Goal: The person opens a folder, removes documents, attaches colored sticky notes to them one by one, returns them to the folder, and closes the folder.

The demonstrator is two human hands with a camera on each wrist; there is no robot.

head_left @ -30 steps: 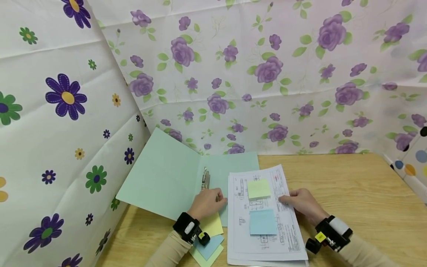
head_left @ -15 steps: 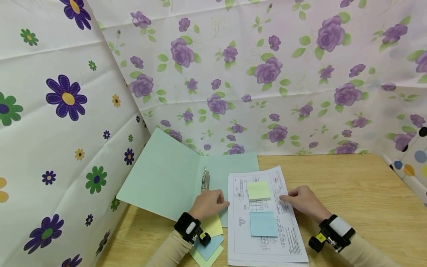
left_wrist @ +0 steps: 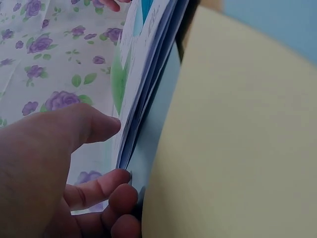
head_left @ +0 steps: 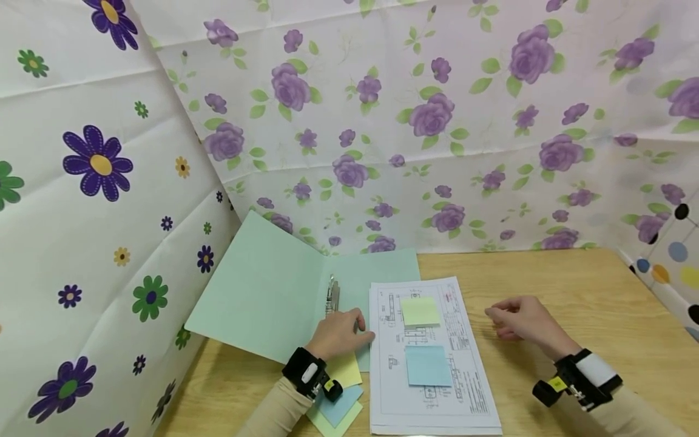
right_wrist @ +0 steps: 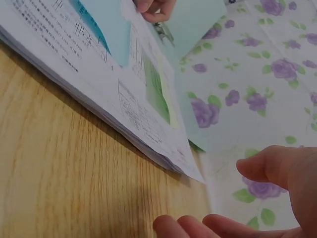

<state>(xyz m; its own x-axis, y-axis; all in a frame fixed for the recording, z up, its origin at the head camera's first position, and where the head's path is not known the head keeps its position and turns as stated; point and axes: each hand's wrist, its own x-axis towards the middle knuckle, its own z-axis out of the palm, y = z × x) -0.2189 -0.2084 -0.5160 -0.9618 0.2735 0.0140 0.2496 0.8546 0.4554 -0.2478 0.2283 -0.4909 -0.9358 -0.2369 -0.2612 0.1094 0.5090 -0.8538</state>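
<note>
A stack of printed drawing sheets (head_left: 393, 388) lies partly over an open pale green folder (head_left: 262, 285). On the top sheet sit a yellow-green sticky note (head_left: 420, 312) and a blue sticky note (head_left: 428, 366). My left hand (head_left: 340, 335) is at the stack's left edge, thumb tip at the paper, fingers loosely bent; in the left wrist view the thumb (left_wrist: 101, 126) stands apart from the index finger. Right of the stack, my right hand (head_left: 526, 321) hovers over the table, holding nothing. A gap shows between its thumb (right_wrist: 262, 163) and fingers in the right wrist view.
The folder's metal clip (head_left: 332, 295) is just beyond my left hand. More paper pieces, yellow (head_left: 344, 370), blue (head_left: 340, 405) and light green (head_left: 349, 419), lie by my left wrist. A floral cloth (head_left: 382, 121) backs the wooden table (head_left: 546, 273).
My right hand has let go of the stack's right edge and moved away to the right. The top sheets lie more evenly aligned. My left hand stays at the left edge.
</note>
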